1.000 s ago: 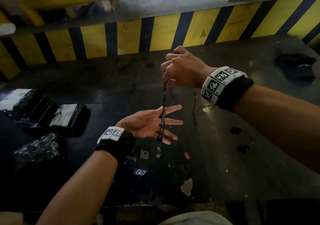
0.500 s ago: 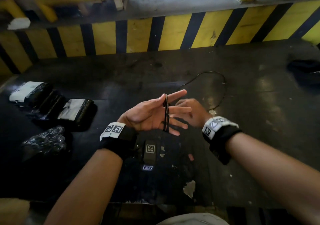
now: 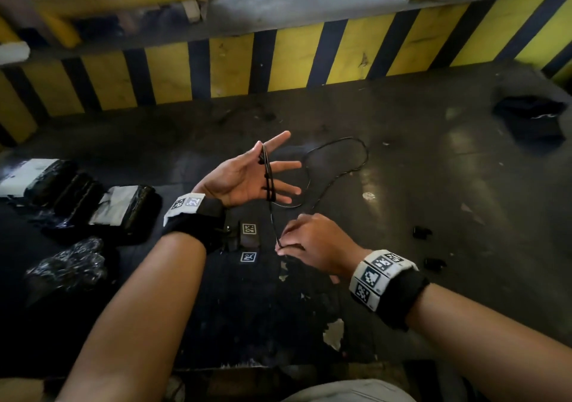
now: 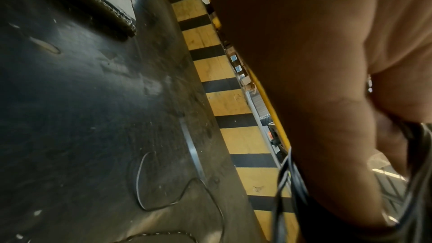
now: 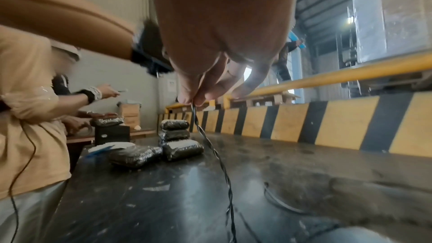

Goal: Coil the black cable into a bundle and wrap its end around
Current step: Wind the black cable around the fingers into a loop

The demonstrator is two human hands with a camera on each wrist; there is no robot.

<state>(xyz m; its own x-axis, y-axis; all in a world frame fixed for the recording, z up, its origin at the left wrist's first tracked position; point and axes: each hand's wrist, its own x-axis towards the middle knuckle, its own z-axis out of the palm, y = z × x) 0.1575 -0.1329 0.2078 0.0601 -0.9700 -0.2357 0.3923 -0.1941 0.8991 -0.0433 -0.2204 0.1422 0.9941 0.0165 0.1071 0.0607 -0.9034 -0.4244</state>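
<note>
My left hand (image 3: 247, 175) is held palm up above the table with its fingers straight and spread. Several turns of the thin black cable (image 3: 268, 175) are wound across those fingers. From the coil the cable runs down to my right hand (image 3: 309, 243), which pinches it between thumb and fingertips (image 5: 198, 97) just above the table. The loose remainder lies in a loop (image 3: 340, 166) on the dark tabletop behind both hands. The left wrist view shows the strands (image 4: 287, 176) around my fingers and the loop (image 4: 149, 182) on the table.
Plastic-wrapped black packs (image 3: 93, 203) sit at the left of the black table (image 3: 433, 203). A black bundle (image 3: 532, 120) lies far right, small black bits (image 3: 422, 231) near my right wrist. A yellow-black striped barrier (image 3: 278, 58) lines the far edge. Another person (image 5: 28, 99) works at the left.
My right hand came down from above the left hand, passed behind it, and now pulls the cable low and toward me. The left hand stayed spread, gaining another turn.
</note>
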